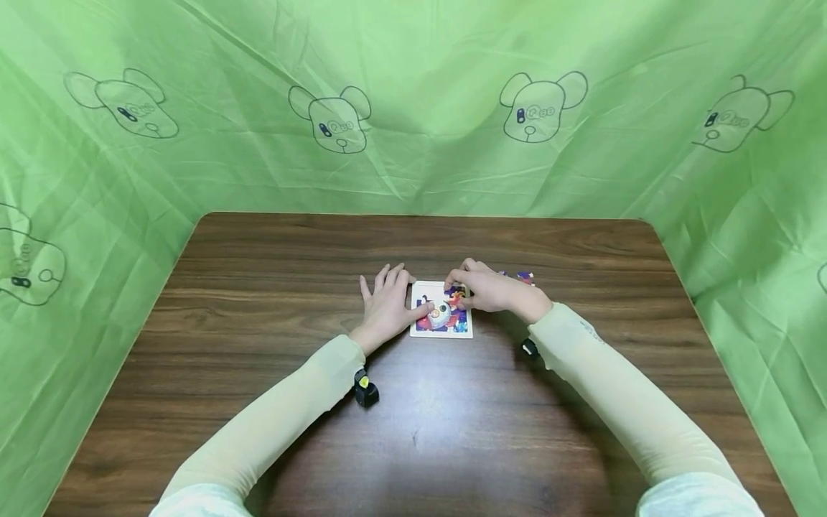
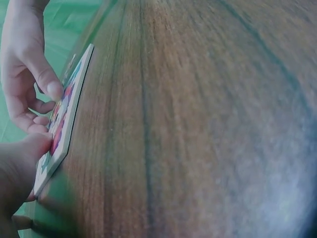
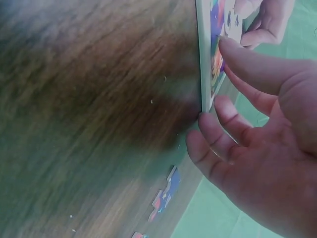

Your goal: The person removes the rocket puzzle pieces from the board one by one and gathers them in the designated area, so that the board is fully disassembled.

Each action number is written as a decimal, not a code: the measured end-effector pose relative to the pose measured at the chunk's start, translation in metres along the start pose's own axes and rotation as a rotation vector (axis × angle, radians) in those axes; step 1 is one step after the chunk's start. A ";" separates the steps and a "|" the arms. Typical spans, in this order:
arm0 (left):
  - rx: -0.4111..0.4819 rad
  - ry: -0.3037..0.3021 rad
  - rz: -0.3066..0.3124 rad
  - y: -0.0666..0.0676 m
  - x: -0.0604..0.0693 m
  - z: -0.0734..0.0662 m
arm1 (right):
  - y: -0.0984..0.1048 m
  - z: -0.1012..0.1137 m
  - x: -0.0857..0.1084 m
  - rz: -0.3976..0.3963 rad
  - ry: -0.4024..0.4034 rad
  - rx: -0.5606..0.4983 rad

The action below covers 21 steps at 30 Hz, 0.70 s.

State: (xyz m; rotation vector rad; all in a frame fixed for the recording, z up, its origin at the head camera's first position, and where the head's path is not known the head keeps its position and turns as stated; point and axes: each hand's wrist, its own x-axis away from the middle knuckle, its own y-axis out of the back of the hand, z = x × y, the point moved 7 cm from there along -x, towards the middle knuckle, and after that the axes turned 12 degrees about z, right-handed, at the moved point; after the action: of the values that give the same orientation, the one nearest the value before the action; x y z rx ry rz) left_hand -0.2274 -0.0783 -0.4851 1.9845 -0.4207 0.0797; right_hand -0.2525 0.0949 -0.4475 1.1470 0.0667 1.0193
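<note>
Here, a wood-grain counter [image 1: 258, 294] bears a jigsaw puzzle [image 1: 442, 316].
The left hand [image 1: 389, 303], fingers spread, rests its thumb on it; the right hand [image 1: 489, 289] touches it, its grip impossible to tell; loose pieces [image 1: 525, 276] lie nearby.

The wood-grain bench [image 1: 413, 416] is supporting a white-rimmed picture puzzle board [image 1: 442, 334]; loose puzzle pieces [image 3: 171, 187] are lying to its right.
</note>
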 end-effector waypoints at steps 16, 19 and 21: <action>0.001 -0.002 0.000 -0.001 0.001 0.001 | -0.003 0.009 0.009 -0.075 0.026 0.071; 0.003 -0.003 -0.002 -0.001 0.001 0.002 | -0.003 0.010 0.009 -0.085 0.030 0.108; 0.003 0.000 0.000 0.000 0.001 0.002 | -0.003 0.011 0.009 -0.093 0.036 0.126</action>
State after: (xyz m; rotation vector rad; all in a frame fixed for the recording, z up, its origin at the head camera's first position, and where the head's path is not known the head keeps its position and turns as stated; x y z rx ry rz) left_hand -0.2267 -0.0800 -0.4861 1.9872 -0.4207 0.0805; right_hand -0.2393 0.0931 -0.4409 1.2281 0.2137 0.9636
